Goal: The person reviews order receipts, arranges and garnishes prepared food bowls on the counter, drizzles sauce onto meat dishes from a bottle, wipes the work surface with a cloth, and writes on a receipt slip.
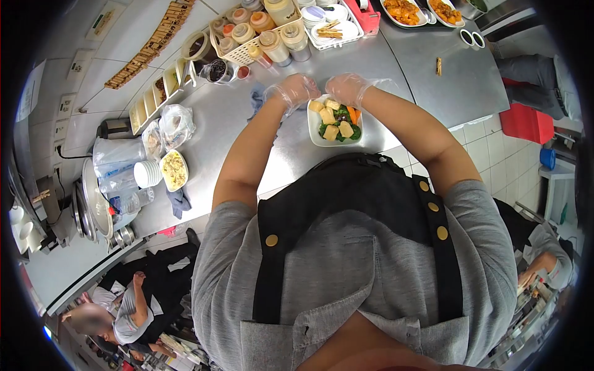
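A white square bowl (pixel 314 137) sits near the front edge of the steel counter, with pale golden cubes that look like tofu (pixel 330 132), dark green leafy vegetables (pixel 341 114) and orange slices (pixel 354 115) in it. Over its far left corner is my left hand (pixel 295 92), in a clear plastic glove, its fingers curled in. My right hand (pixel 348 90), gloved the same way, bends its fingers down at the far right rim. Whatever is between the fingers of either hand is too small or hidden to name. A blue cloth (pixel 257 102) lies beside my left wrist.
Squeeze bottles fill a white basket (pixel 247 49) at the back. A white rack of dishes (pixel 334 31) and plates of orange food (pixel 405 11) stand farther right. Stacked white bowls (pixel 147 174) and a yellow dish (pixel 174 170) are at left. Other people stand behind on both sides.
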Demonstrator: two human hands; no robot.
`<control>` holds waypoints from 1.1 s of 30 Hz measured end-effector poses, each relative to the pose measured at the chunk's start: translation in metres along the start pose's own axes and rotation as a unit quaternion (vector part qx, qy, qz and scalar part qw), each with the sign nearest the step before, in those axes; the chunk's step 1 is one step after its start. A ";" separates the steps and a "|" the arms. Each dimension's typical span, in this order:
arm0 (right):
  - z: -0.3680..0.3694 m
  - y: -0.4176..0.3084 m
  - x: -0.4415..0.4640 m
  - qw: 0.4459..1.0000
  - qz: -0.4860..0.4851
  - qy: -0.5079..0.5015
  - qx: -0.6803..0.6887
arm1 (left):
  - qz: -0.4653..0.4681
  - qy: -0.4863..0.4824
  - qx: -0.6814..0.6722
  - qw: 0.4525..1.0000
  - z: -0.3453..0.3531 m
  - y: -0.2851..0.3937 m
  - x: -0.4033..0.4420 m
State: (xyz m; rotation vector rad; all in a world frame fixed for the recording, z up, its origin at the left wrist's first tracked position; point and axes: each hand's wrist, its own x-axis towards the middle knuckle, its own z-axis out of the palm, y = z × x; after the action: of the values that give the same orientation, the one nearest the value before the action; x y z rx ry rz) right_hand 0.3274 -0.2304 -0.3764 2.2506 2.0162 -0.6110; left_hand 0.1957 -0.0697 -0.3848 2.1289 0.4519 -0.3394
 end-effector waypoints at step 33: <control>-0.002 -0.009 -0.009 1.000 -0.010 0.005 -0.022 | 0.150 0.071 0.165 0.972 0.023 0.002 -0.020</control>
State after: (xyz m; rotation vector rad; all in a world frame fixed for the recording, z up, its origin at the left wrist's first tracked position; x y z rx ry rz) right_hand 0.3189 -0.2375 -0.3697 2.2164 2.0385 -0.5527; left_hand 0.1766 -0.0933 -0.3879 2.5156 0.1539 -0.0914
